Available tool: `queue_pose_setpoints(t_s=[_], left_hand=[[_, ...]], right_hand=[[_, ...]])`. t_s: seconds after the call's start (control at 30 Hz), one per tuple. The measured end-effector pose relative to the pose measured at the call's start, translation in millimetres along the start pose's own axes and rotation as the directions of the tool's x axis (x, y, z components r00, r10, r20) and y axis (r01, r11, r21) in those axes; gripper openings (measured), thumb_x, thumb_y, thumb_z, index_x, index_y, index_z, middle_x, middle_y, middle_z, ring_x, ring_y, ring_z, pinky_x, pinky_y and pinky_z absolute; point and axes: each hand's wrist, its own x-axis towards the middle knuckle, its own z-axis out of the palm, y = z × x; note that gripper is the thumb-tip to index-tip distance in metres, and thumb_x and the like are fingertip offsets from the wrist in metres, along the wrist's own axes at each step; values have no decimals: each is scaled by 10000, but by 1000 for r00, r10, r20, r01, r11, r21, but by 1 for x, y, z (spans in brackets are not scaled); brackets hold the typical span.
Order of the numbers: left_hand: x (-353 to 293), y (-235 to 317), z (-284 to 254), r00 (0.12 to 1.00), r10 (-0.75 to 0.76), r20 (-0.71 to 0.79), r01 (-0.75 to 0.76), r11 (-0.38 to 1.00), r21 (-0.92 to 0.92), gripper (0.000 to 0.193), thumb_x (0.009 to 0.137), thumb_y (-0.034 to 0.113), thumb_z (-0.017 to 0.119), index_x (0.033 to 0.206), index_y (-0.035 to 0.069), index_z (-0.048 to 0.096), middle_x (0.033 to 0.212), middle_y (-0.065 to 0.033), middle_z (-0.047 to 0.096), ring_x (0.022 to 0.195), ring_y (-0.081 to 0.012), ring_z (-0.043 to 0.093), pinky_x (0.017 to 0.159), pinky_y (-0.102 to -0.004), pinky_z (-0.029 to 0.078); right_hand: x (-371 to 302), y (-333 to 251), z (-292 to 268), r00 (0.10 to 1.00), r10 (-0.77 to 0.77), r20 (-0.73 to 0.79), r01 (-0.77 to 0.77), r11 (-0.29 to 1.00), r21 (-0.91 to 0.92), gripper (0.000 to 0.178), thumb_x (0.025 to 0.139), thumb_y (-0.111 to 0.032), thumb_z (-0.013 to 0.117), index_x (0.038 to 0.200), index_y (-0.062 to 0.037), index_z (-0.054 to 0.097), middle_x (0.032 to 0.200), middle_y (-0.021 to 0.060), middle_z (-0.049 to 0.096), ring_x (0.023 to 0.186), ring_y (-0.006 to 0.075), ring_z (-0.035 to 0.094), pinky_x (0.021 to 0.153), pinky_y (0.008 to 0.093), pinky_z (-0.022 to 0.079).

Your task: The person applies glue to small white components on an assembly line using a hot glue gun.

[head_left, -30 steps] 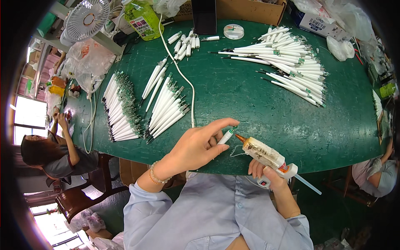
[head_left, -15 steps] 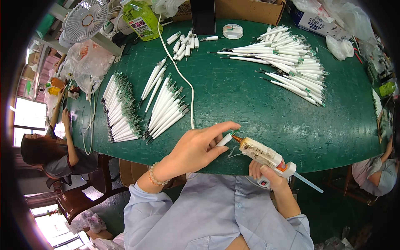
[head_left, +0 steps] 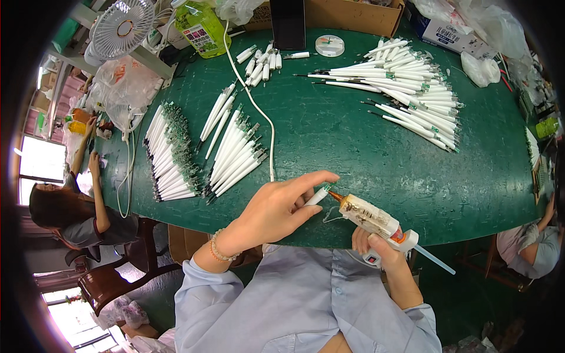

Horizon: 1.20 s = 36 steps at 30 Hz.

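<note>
Between the fingers and thumb of my left hand (head_left: 281,210) is a short white tube (head_left: 318,196) with a green piece at its end. My right hand (head_left: 379,248) is closed round the handle of a glue gun (head_left: 369,215), white and stained brown, with a glue stick (head_left: 434,259) poking out of its back. The gun's brown nozzle meets the green end of the tube, or comes very close to it; I cannot tell which. A thin strand of glue hangs below the nozzle. Both hands are over the table's near edge.
On the green table (head_left: 329,129) lie a large heap of white tubes with green ends (head_left: 412,88), more rows at left (head_left: 170,159) and short tubes (head_left: 259,65). A white cable (head_left: 259,106) crosses it. A fan (head_left: 122,26), a green jug (head_left: 203,29) and boxes (head_left: 353,16) stand behind. Other people sit left and right.
My hands, the tube and the glue gun stay almost where they were; the nozzle has shifted only slightly at the tube's end. The person at left has raised a hand.
</note>
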Motion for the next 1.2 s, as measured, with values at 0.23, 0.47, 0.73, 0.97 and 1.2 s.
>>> queue_pose_setpoints(t_s=[0.23, 0.47, 0.73, 0.97, 1.2], left_hand=[[-3, 12, -3, 998, 26, 49, -23, 998, -63, 480, 709, -12, 637, 1155, 115, 511, 675, -8, 508, 544, -67, 460, 490, -212, 404], [-14, -11, -67, 905, -207, -371, 214, 977, -23, 516, 710, -21, 583, 1185, 157, 489, 741, -60, 479, 596, -112, 518, 578, -277, 438], [-7, -48, -78, 969, -45, -244, 199, 730, 653, 531, 706, -30, 568, 1188, 177, 487, 779, -93, 487, 715, -241, 515, 665, -326, 413], [5, -41, -72, 962, 100, -254, 114, 698, 707, 460, 717, -1, 567, 1156, 124, 514, 897, -130, 516, 815, -304, 519, 725, -371, 416], [141, -24, -26, 872, 489, -13, -361, 662, 657, 188, 767, 86, 545, 945, 86, 607, 840, -100, 569, 840, -291, 536, 736, -355, 435]], right_hand=[[-2, -3, 5, 1000, 8, -11, -11, 929, -369, 188, 787, -70, 520, 909, 73, 528, 666, 83, 547, 581, 123, 507, 555, 254, 422], [2, -4, 2, 961, -220, -166, 186, 962, -200, 367, 810, -289, 496, 552, -34, 438, 526, 83, 428, 505, 190, 437, 504, 310, 391], [2, -13, -5, 929, -316, -193, 282, 942, -183, 371, 827, -297, 479, 557, -50, 420, 509, 61, 383, 501, 176, 418, 492, 294, 380], [-10, -17, -26, 879, -404, -251, 355, 909, -220, 393, 841, -323, 432, 553, -60, 391, 510, 66, 385, 504, 176, 402, 492, 280, 355], [-9, -19, -27, 878, -429, -212, 386, 897, -217, 386, 838, -315, 434, 552, -57, 400, 515, 70, 391, 517, 183, 414, 508, 288, 369]])
